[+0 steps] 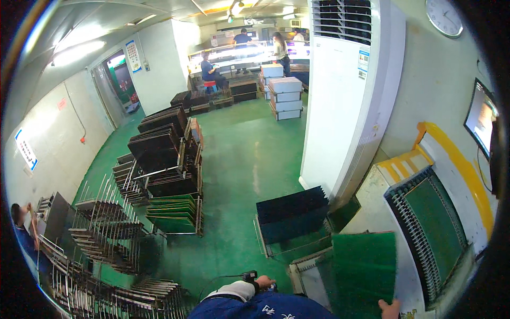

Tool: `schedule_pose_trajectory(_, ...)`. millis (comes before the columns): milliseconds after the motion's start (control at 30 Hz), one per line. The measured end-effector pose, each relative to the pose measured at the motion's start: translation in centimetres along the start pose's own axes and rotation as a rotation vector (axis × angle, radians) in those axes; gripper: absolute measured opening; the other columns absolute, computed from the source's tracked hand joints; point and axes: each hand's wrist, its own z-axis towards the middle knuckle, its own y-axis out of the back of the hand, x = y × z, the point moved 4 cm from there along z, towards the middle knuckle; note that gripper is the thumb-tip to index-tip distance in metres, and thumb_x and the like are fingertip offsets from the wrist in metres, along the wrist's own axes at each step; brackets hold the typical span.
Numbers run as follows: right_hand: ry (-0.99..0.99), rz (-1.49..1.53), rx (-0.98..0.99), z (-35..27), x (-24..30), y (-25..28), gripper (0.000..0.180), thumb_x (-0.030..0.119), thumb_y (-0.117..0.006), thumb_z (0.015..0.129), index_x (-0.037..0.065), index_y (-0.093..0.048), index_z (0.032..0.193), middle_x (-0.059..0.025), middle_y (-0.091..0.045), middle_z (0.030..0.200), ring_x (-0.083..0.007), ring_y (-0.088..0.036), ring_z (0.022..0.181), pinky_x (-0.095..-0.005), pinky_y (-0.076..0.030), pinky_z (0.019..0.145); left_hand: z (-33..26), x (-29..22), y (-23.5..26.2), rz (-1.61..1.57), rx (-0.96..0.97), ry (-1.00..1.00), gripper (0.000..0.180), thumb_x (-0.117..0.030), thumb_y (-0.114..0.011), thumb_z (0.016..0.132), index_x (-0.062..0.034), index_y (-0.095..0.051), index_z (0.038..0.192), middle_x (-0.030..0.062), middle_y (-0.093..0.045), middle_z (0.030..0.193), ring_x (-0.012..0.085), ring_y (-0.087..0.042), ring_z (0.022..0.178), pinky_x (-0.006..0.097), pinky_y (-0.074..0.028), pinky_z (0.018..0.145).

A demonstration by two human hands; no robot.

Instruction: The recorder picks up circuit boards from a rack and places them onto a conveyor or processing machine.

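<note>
A large green panel (364, 268), flat like a circuit board sheet, stands at the lower right. My right hand (390, 309) grips its lower right edge, with part of the hand cut off by the frame. At the bottom centre my left hand (264, 282) is closed near the front of my body. A small thing shows at its fingertips, too small to name. A black device (248, 276) sits at that wrist. Between the hands is a pale, flat-topped rack or box (313, 279), partly behind the green panel.
A machine with a spiral-edged roller bed (419, 244) and another green sheet stands right. Ahead is a rack of dark panels (292, 212) beside a white air conditioner (337, 106). Metal racks (109, 234) and stacked panels (170, 212) line the left. People work at the back and far left.
</note>
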Motion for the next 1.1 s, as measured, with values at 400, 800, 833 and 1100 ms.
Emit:
schedule_pose_trajectory(400,0.359,1.293,-0.253,15.0,-20.5,3.2,0.042,0.025,-0.057,0.086,0.001,-0.046,0.119,-0.0078,-0.054,0.109,-0.0204,-0.052,0.088,-0.0330,-0.041,0.076,2.9,-0.6,-1.0,0.133,-0.028,-0.178,0.049,-0.048,-0.051,0.083,-0.0012,-0.066,0.083,0.0117,-0.065,0.070,0.0217,-0.061,0.055,0.035,-0.048,0.050)
schedule_pose_trajectory(800,0.343,1.855,-0.080,14.1,-6.5,-0.4,0.023,0.014,-0.061,0.084,-0.001,-0.049,0.097,-0.0106,-0.057,0.085,-0.0196,-0.054,0.078,-0.0289,-0.050,0.071,-0.7,-0.9,0.2,0.004,-0.106,-0.031,0.049,-0.047,-0.053,0.082,-0.0005,-0.065,0.094,0.0113,-0.066,0.079,0.0201,-0.060,0.058,0.034,-0.048,0.054)
schedule_pose_trajectory(833,0.338,1.875,-0.056,15.0,-6.9,-0.5,0.023,0.014,-0.061,0.084,-0.001,-0.048,0.097,-0.0113,-0.056,0.087,-0.0198,-0.054,0.079,-0.0291,-0.050,0.072,-0.3,-0.5,0.3,0.035,-0.122,-0.011,0.049,-0.047,-0.053,0.082,-0.0006,-0.065,0.094,0.0112,-0.066,0.078,0.0201,-0.060,0.059,0.034,-0.048,0.055)
schedule_pose_trajectory(1100,0.302,1.885,-0.049,19.9,-9.4,-2.1,0.021,0.013,-0.060,0.084,-0.001,-0.049,0.095,-0.0118,-0.054,0.089,-0.0209,-0.053,0.081,-0.0302,-0.050,0.074,-1.0,-0.6,0.2,0.044,-0.126,0.062,0.051,-0.049,-0.055,0.081,-0.0029,-0.064,0.101,0.0069,-0.068,0.085,0.0165,-0.063,0.068,0.031,-0.050,0.063)
